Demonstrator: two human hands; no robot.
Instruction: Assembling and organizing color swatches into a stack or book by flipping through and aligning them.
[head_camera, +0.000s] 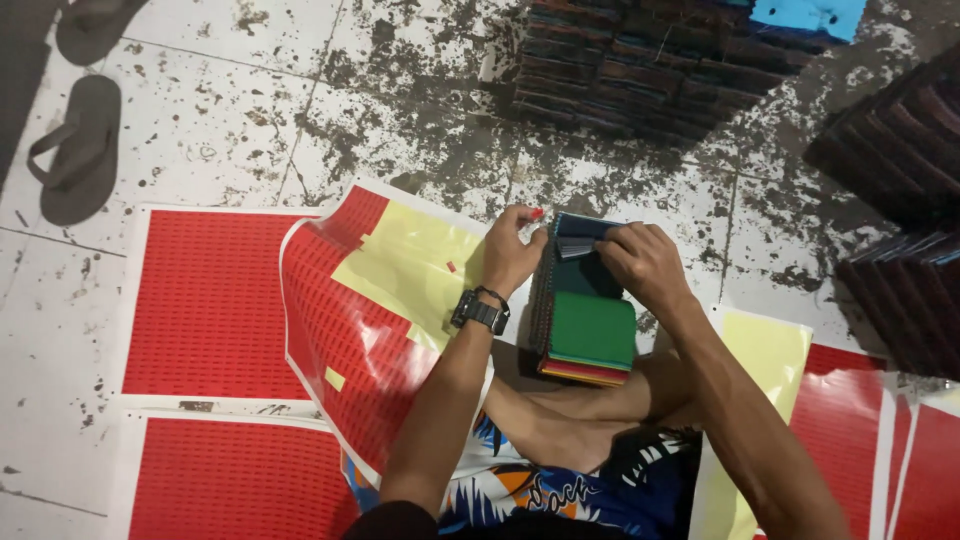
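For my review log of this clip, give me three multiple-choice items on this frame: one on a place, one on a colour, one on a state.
1. Where does the pair of sandals lie?
A. top left, on the tiled floor
B. on the person's lap
C. on the dark stacks at top right

2. What colour is the top exposed page of the swatch book?
A. white
B. green
C. pink

3. What is the right hand doing?
A. resting flat on the floor
B. holding a sandal
C. gripping the flipped-up leaves at the book's top edge

Answers: 1 A, the sandals sit on the floor beyond the red sticker sheets. 2 B, a green page faces up. 3 C, its fingers fold over the leaves, while the left hand pinches a small red sticker.
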